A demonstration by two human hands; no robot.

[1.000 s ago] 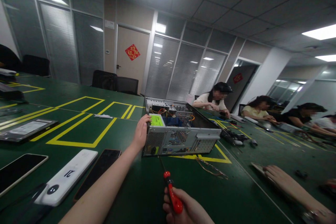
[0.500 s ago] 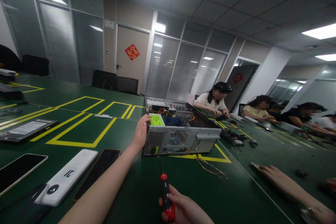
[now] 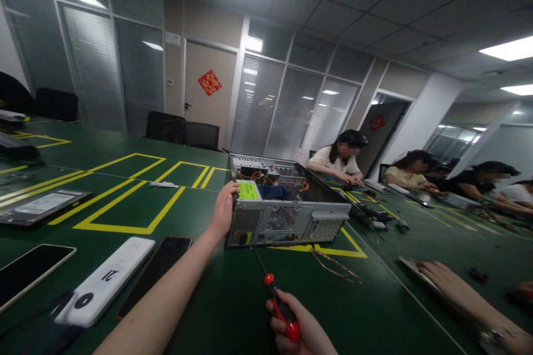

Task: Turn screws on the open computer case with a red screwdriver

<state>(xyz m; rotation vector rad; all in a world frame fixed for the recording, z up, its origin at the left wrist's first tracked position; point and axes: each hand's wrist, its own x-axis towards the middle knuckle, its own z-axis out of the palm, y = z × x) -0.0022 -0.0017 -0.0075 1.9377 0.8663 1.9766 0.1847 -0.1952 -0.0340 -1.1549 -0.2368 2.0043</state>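
Observation:
An opened computer case (image 3: 291,224) lies on the green table, its back panel facing me. Inside it are coloured wires and a power supply with a yellow-green label (image 3: 248,191). My left hand (image 3: 226,205) grips the case's left edge beside this power supply, its fingers curled over the rim. In my right hand (image 3: 297,321) is a red and black screwdriver (image 3: 283,309), its fingers closed round the handle. The shaft slants up and left, with the tip near the lower left edge of the back panel. Whether the tip touches the panel I cannot tell.
To my left lie a white device marked 21 (image 3: 112,280), a dark phone (image 3: 156,272), another phone (image 3: 35,272) and a hard drive (image 3: 44,205). Thin wires (image 3: 335,266) lie before the case. A co-worker's hand (image 3: 441,277) rests at right; several people sit beyond.
My right hand has moved slightly right, tilting the screwdriver's handle to the right while its tip stays near the case. My left hand has not moved. The co-worker's hand at right shifted slightly.

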